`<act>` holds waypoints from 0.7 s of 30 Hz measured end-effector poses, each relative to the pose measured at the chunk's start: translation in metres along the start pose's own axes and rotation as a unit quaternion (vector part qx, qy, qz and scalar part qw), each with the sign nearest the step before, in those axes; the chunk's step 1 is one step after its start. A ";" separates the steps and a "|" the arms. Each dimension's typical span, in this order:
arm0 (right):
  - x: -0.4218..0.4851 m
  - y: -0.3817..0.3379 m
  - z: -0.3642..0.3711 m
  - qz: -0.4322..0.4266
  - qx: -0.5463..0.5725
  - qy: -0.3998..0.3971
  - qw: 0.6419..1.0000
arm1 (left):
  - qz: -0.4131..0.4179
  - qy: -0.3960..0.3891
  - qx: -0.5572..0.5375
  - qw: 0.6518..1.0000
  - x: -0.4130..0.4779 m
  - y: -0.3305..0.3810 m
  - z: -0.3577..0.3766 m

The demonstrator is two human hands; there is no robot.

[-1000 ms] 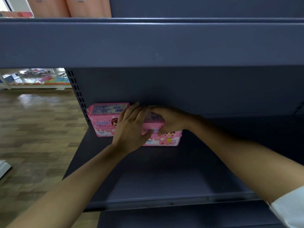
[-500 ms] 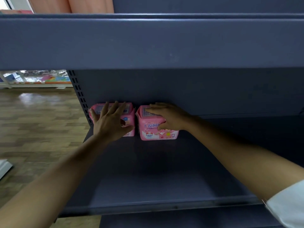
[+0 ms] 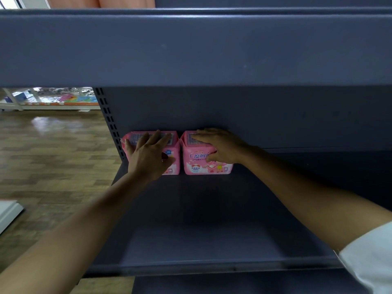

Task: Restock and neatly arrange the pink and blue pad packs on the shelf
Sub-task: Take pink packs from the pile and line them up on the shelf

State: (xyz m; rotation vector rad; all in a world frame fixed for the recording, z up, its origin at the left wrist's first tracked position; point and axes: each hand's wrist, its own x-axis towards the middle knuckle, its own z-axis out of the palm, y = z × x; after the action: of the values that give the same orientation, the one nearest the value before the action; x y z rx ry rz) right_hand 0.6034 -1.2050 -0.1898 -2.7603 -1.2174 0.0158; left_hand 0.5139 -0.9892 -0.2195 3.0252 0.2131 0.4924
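Two pink pad packs stand upright on the grey shelf (image 3: 201, 219), and I place everything from the slotted upright (image 3: 108, 122) at the shelf's back left corner. The first pink pack (image 3: 174, 160) stands just beside that upright, its left edge at or against it, though I cannot tell whether it touches. The second pink pack (image 3: 195, 164) stands one place further from the upright, side by side with the first, with only a thin seam between them. Both sit deep in, against the back panel (image 3: 233, 111) that runs away from the upright.

My left grip (image 3: 148, 158) is spread wide – fingers fanned over the front and top of the first pack, palm flat against its face. My right grip (image 3: 222, 147) lies on the second pack with fingers straight along its top, pointing towards the upright, and the thumb down on the printed front – pressing rather than pinching.

The shelf in front of the packs is bare. An upper shelf (image 3: 191, 49) hangs over it all. On the other side of the upright lies a wooden floor (image 3: 53, 155). A white sleeve (image 3: 369, 257) covers my right upper arm.
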 end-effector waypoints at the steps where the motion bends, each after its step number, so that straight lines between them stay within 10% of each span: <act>1: 0.001 0.000 0.000 0.001 0.002 0.001 1.000 | 0.002 0.000 0.000 1.000 0.000 0.000 0.000; 21: -0.038 0.023 -0.007 0.072 0.015 0.019 0.997 | 0.018 -0.008 0.014 1.000 -0.004 0.000 -0.002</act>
State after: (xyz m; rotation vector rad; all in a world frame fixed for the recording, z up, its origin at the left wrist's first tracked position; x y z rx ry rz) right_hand 0.5954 -1.2490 -0.1868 -2.8018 -0.9999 -0.0050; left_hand 0.5095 -0.9900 -0.2189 3.0633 0.1672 0.4726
